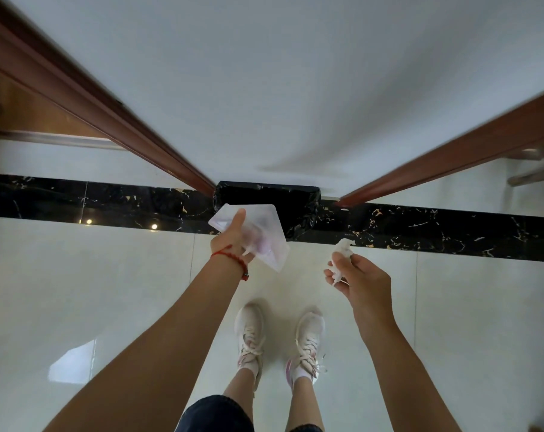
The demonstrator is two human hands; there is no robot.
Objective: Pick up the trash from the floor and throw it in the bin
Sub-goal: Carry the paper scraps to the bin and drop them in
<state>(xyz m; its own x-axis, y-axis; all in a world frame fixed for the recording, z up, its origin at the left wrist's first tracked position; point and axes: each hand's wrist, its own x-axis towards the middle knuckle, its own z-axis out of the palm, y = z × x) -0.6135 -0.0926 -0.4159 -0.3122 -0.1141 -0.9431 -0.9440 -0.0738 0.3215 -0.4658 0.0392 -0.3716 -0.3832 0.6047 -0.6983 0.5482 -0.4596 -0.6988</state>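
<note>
My left hand (231,240) grips a clear, whitish plastic bag (264,232), thumb pressed on top, held out over the near rim of the bin. The bin (295,198), lined with a black bag, stands against the white wall between two brown door frames. My right hand (362,283) pinches a crumpled white tissue (344,249) in its fingers, to the right of the bin and a little nearer to me. A red string bracelet circles my left wrist.
Glossy white floor tiles (108,291) spread around my two feet in pale sneakers (280,338). A black marble strip (435,229) runs across the floor along the wall. Brown door frames (108,120) flank the bin on both sides.
</note>
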